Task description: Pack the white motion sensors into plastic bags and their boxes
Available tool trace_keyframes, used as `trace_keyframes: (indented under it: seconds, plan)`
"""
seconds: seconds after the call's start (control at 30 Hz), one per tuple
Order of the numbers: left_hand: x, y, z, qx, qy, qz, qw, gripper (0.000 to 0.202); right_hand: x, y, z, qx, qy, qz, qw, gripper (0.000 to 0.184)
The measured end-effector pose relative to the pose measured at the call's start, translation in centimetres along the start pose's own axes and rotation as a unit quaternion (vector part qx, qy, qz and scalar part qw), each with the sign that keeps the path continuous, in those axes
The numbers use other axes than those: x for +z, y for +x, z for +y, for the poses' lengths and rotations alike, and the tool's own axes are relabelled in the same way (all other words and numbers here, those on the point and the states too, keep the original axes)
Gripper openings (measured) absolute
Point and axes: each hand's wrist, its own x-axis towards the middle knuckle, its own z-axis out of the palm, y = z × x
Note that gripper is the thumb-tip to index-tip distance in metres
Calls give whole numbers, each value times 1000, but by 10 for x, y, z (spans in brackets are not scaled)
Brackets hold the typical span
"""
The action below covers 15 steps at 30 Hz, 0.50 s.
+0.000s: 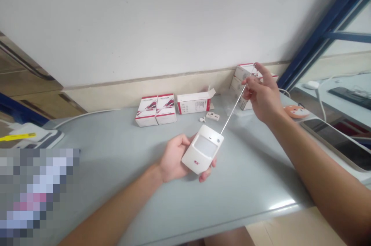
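Note:
My left hand [174, 159] is wrapped around a white plastic sensor unit [203, 148] with a frosted window, holding it above the table. A thin metal antenna [236, 101] runs from the unit's top corner up and to the right. My right hand [262, 93] pinches the antenna's far tip between thumb and fingers, raised over the back of the table.
A grey table [249, 184] stands against a white wall. Red-and-white boxes [156, 110] and an opened box [194, 103] line the back, more boxes [240, 79] behind my right hand. Small white parts [211, 116] lie nearby. A phone [339, 141] lies at right.

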Motion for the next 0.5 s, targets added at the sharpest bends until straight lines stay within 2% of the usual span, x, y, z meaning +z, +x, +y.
trace_keyframes:
  seconds: [0.5]
  plan:
    - [-3,2,1,0,25,-14,1000,50,-3,9,17,-29,-66,-2,997,64]
